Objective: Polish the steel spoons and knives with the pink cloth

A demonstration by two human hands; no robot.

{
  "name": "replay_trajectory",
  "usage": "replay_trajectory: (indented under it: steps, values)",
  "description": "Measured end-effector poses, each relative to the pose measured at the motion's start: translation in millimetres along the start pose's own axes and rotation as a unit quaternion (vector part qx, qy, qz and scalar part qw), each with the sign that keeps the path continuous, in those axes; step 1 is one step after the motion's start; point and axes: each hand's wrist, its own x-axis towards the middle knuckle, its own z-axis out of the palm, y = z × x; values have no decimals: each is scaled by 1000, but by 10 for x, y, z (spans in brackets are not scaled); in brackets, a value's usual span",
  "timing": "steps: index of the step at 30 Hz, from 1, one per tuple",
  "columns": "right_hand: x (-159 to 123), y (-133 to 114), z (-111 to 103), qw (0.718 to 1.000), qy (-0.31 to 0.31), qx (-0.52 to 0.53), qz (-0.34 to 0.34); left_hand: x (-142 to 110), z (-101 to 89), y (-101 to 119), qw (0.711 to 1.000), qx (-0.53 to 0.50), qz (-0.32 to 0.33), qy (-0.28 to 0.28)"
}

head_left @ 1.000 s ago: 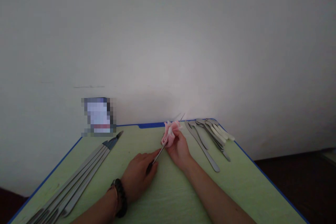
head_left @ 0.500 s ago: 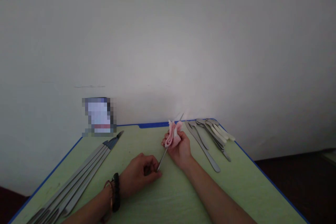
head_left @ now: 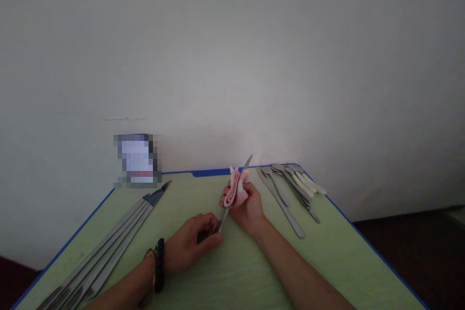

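Observation:
My left hand (head_left: 192,242), with a dark band at the wrist, pinches the handle end of a table knife (head_left: 223,218) low over the green table (head_left: 236,271). The knife slants up and away, and its blade tip (head_left: 248,162) pokes out beyond a folded pink cloth (head_left: 235,191). My right hand (head_left: 247,206) is closed round that cloth, which wraps the blade's middle. Both hands are near the table's centre, close together.
A row of long knives (head_left: 109,247) lies along the left side of the table. Spoons and other cutlery (head_left: 290,186), some with white handles, lie at the far right. A blurred-out small box (head_left: 136,161) stands at the back left against the white wall.
My right hand slid the pink cloth back down the blade towards the handle, so more of the tip shows. My left hand turned and drew slightly nearer, still pinching the handle.

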Motion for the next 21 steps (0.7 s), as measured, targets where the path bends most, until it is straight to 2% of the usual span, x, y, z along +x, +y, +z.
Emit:
replay_trajectory:
  steps: [4,11,15,21]
  values:
    - [3,18,5,1000,0,-10,-2,30,29,-14,1000,13,-10,10]
    - [9,86,30,995,6,-97,-13,49,28,-6,996,22,-40,73]
    - [5,120,22,990,-2,-142,-25,42,22,-12,996,21,-39,82]
    - [-3,139,-36,972,-62,-224,-46,50,15,-24,991,28,-37,128]
